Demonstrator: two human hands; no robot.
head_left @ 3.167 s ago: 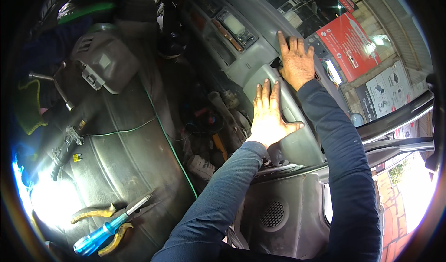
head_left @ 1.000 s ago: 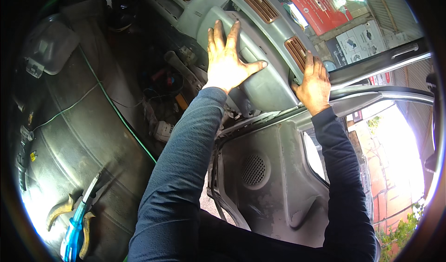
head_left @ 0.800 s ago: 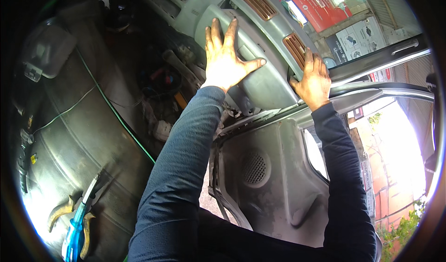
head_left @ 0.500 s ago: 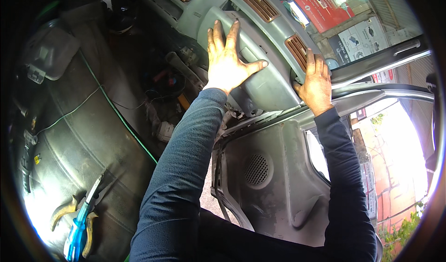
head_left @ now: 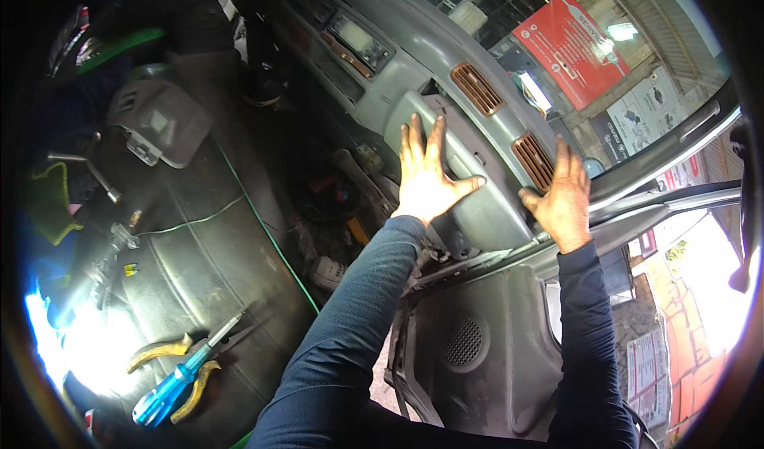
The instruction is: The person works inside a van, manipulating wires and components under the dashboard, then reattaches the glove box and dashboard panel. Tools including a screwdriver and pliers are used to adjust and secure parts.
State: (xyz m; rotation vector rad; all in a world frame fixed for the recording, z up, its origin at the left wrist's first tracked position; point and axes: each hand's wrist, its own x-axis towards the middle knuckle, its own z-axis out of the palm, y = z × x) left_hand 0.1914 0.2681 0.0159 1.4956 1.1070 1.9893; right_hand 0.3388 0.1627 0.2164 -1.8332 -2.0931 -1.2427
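My left hand (head_left: 428,180) lies spread on the grey glove box cover (head_left: 495,220), fingers up toward its top edge and thumb out to the right. My right hand (head_left: 567,204) is at the right end of the dashboard (head_left: 382,73), beside a brown air vent (head_left: 531,159). Its fingers are stretched out and its thumb stands apart. Whether this palm touches the dashboard is hard to tell. Neither hand holds anything. A second brown vent (head_left: 477,89) sits farther along the dashboard.
On the dark seat (head_left: 199,266) lie a blue-handled screwdriver (head_left: 171,385), pliers with yellowish handles (head_left: 197,392) and a grey plastic housing (head_left: 165,119). A green wire (head_left: 274,246) crosses the seat. The door panel (head_left: 501,369) with a speaker grille (head_left: 464,343) is at lower right.
The view has shifted, so the dashboard and seat appear farther right and lower. My left hand stays spread on the cover. My right hand's fingers are more spread, its thumb farther out.
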